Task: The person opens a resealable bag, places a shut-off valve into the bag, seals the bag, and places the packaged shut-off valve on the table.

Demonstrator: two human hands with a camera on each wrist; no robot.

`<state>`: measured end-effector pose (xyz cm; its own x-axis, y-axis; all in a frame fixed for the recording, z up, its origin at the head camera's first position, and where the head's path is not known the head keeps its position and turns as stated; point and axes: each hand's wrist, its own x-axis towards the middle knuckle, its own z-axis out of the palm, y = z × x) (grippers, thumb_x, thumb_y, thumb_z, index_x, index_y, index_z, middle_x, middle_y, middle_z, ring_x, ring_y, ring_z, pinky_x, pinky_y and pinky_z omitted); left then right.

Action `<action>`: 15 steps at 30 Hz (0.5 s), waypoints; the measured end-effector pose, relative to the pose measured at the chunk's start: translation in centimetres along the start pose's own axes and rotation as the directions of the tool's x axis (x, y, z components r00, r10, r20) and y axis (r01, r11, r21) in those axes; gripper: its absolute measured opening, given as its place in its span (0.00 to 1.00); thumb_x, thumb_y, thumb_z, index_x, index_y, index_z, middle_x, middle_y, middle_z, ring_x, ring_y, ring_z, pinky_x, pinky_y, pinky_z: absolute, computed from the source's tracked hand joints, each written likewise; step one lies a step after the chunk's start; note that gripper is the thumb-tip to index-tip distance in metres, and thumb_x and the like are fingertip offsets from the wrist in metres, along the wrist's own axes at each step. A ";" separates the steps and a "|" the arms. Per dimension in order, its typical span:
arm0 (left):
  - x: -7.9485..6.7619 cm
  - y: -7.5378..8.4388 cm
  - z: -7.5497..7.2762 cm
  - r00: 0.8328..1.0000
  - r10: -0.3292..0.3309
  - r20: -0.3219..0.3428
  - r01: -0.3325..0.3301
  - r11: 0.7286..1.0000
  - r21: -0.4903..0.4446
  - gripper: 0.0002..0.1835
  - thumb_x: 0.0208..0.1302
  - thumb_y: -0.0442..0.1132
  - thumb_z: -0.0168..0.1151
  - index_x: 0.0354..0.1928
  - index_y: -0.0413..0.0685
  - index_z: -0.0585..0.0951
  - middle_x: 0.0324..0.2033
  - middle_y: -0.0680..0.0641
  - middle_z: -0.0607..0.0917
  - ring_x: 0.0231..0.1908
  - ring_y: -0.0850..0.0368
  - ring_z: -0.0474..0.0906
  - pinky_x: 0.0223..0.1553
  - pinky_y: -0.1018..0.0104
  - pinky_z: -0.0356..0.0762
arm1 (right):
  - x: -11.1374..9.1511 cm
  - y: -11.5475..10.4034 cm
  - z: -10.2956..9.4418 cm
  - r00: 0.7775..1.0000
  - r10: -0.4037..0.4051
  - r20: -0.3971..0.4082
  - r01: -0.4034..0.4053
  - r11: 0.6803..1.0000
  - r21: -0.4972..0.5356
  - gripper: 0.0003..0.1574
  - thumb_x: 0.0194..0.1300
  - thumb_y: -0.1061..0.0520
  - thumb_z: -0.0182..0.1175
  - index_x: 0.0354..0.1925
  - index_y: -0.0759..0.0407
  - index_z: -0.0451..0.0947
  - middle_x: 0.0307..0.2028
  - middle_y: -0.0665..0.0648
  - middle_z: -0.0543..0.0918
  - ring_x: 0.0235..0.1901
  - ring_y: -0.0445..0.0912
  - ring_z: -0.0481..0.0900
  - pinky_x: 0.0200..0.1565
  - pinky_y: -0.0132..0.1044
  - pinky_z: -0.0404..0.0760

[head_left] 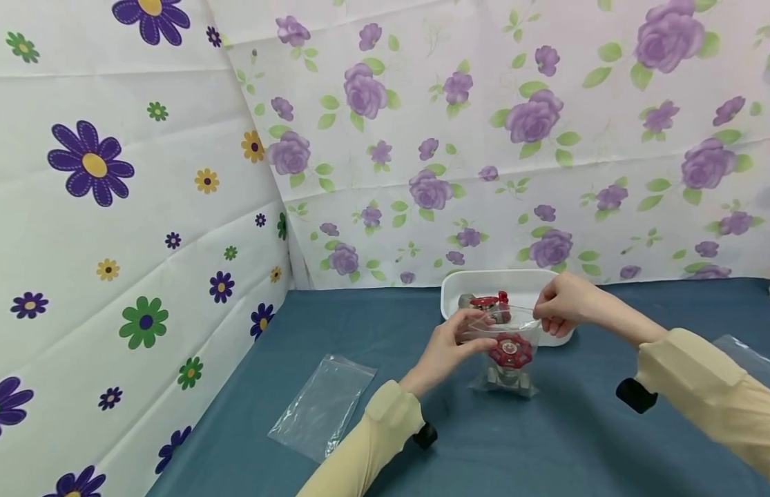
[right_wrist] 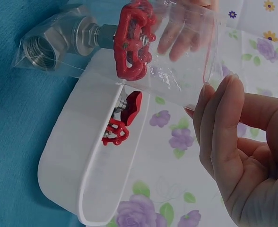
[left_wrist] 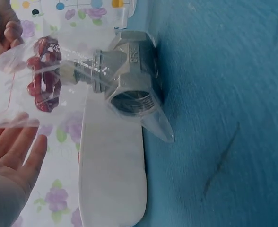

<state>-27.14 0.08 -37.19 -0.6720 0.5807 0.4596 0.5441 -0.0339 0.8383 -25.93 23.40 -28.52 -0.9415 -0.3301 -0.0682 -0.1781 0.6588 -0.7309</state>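
A valve (head_left: 507, 366) with a red handwheel (head_left: 511, 350) stands upright inside a clear zip bag (left_wrist: 23, 94), its grey threaded body at the bottom. The bag's mouth is at the top. My right hand (head_left: 565, 306) pinches the right corner of that mouth between thumb and fingers. At the left side, my left hand (head_left: 445, 348) has its thumb spread from its fingers. The left wrist view shows the left fingers (left_wrist: 16, 146) nearly straight, their tips against the plastic. Behind the bag, a white tray (right_wrist: 68, 156) holds more red-handled valves (right_wrist: 115, 132).
A flat clear zip bag (head_left: 322, 407) lies to the left on the blue tablecloth (head_left: 254, 414). More clear plastic (head_left: 748, 359) lies at the far right, partly behind the right sleeve. Flowered sheets (head_left: 385, 172) hang along the back and left side.
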 end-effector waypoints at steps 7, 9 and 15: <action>-0.2 0.2 -0.3 0.999 0.006 -0.050 -0.003 0.998 0.069 0.16 0.63 0.33 0.56 0.51 0.35 0.74 0.46 0.42 0.79 0.41 0.62 0.76 0.39 0.67 0.74 | 0.1 0.3 -0.2 1.000 0.009 0.004 -0.009 1.000 -0.008 0.12 0.60 0.65 0.54 0.24 0.69 0.79 0.16 0.56 0.77 0.16 0.48 0.77 0.22 0.39 0.79; -0.2 0.4 -0.3 0.997 0.009 -0.072 -0.004 0.997 0.073 0.14 0.63 0.32 0.56 0.50 0.34 0.75 0.44 0.42 0.80 0.40 0.62 0.77 0.39 0.67 0.75 | 0.1 0.4 -0.1 1.000 0.003 0.004 -0.003 1.000 -0.010 0.12 0.60 0.65 0.54 0.24 0.69 0.79 0.16 0.56 0.77 0.16 0.48 0.77 0.22 0.39 0.79; -0.1 0.3 -0.3 0.986 0.071 -0.154 -0.065 0.997 0.048 0.07 0.62 0.30 0.56 0.39 0.32 0.79 0.36 0.42 0.82 0.36 0.57 0.79 0.36 0.65 0.76 | -0.1 0.4 -0.1 1.000 -0.004 0.010 0.004 1.000 -0.007 0.11 0.60 0.64 0.55 0.24 0.68 0.79 0.16 0.56 0.77 0.16 0.49 0.77 0.23 0.41 0.79</action>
<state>-27.09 -0.17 -36.92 -0.7007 0.4449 0.5578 0.6099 -0.0321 0.7918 -25.92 23.73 -28.75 -0.9379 -0.3393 -0.0723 -0.1835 0.6621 -0.7266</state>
